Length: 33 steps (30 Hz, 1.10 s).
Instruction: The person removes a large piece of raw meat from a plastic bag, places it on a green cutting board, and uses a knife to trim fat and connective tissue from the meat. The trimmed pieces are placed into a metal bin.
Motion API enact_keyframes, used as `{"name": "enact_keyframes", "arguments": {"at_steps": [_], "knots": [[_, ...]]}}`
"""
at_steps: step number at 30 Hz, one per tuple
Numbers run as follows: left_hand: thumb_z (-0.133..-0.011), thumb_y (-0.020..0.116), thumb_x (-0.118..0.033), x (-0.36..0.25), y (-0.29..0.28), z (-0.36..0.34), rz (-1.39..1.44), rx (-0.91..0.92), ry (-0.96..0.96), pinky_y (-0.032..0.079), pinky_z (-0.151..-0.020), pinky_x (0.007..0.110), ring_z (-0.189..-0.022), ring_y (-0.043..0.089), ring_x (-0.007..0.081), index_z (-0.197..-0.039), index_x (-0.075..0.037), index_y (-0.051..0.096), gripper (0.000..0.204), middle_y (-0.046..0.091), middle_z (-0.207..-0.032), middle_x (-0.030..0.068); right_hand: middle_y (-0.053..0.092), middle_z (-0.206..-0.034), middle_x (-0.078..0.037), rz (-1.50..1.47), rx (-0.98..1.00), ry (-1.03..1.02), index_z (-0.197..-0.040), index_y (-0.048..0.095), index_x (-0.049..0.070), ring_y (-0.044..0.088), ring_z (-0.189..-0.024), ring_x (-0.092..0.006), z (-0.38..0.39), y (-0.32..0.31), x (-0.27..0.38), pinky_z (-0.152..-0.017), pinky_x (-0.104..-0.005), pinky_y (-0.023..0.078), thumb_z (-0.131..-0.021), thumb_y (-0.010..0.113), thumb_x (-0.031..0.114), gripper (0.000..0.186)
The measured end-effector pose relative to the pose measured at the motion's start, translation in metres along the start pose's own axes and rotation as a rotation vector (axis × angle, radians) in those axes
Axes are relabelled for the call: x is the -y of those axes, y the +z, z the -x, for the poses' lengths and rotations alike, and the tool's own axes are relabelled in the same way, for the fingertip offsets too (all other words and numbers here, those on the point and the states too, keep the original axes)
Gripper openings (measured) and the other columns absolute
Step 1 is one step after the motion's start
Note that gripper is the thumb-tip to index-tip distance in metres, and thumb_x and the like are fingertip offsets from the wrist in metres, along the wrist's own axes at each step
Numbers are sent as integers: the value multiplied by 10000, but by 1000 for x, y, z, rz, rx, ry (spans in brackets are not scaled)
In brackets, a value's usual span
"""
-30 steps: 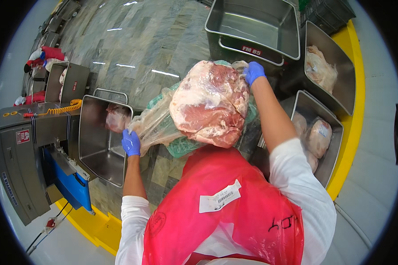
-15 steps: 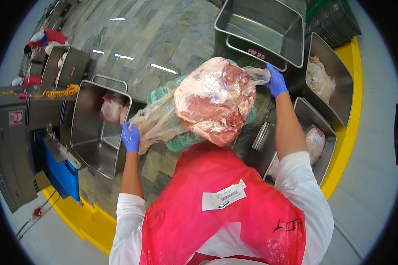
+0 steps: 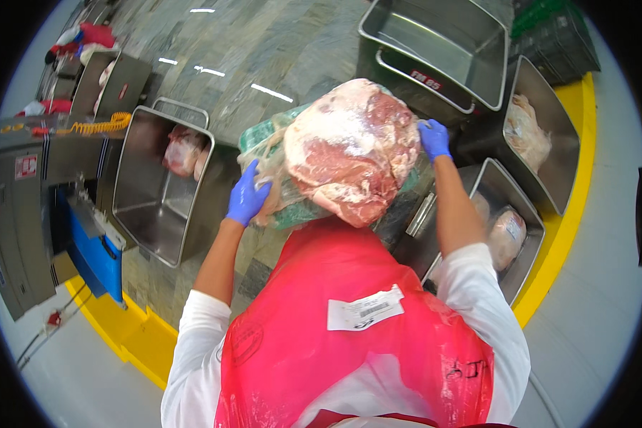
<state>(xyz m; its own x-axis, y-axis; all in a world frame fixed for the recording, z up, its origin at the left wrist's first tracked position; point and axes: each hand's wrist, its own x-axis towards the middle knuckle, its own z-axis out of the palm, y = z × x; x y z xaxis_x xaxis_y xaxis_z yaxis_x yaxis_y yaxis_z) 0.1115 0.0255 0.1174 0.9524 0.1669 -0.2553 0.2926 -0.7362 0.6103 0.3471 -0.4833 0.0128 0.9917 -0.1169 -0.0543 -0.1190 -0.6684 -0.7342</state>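
A large piece of raw meat (image 3: 353,153), red with pale fat, lies in front of me at the middle of the view. Clear plastic film (image 3: 274,187) is bunched along its left side, over green plastic (image 3: 258,135). My left hand (image 3: 247,196), in a blue glove, rests against the film with thumb and fingers apart. At the meat's right edge, my blue-gloved right hand (image 3: 435,139) has its fingers curled on the edge of the film. The undersides of the meat and wrapping are hidden.
A steel tub (image 3: 178,246) with meat stands on the left, beside a grey machine with a blue panel (image 3: 96,250). Ahead right is another steel tub (image 3: 471,100). Two more tubs on the right hold wrapped meat (image 3: 508,232) and pale meat (image 3: 526,132). Yellow edging (image 3: 574,178) curves behind them.
Both hands have come inward to the sides of the meat. The film that was stretched out to left and right is now gathered close to it.
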Motion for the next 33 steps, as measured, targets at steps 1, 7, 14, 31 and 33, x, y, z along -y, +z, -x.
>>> {"name": "enact_keyframes", "arguments": {"at_steps": [1,7,14,31,33], "knots": [[-902,726,-329,4,-3,-1,-1,2,-27,536,-940,484,-1127,659,440,-1513,-86,447,714,673,-1245,245,694,-930,-250,108,-9,82,-914,712,55,660,-848,-458,-5,6,4,-793,-483,531,-869,671,318,270],[-907,716,-298,46,-41,23,-261,-133,-58,545,-912,484,-1087,682,420,-1408,-39,546,590,696,-1182,262,699,-1079,-256,240,3,240,-989,726,71,659,-1046,-464,-18,28,-10,-913,-477,540,-883,634,306,273],[-895,736,-235,49,-65,63,-70,-284,-218,542,-894,463,-1018,708,386,-1364,-6,570,548,711,-1133,250,729,-1124,-181,181,-85,466,-1035,697,47,695,-1009,-347,32,9,-115,-881,-453,543,-920,645,272,258],[-904,778,-304,-28,4,-11,245,-145,-142,486,-1048,377,-1231,616,284,-1494,-1,439,745,622,-1352,221,676,-1151,-65,-1073,111,459,-1173,687,27,649,-1022,-163,78,-23,-19,-903,-323,516,-1040,602,367,375],[-869,807,-349,-28,16,-3,292,-25,-78,494,-1039,390,-1257,607,307,-1540,-20,360,871,608,-1365,235,677,-1182,-61,-1118,158,490,-1214,690,15,642,-1046,-160,78,-35,-5,-921,-324,508,-1037,607,319,362]]}}
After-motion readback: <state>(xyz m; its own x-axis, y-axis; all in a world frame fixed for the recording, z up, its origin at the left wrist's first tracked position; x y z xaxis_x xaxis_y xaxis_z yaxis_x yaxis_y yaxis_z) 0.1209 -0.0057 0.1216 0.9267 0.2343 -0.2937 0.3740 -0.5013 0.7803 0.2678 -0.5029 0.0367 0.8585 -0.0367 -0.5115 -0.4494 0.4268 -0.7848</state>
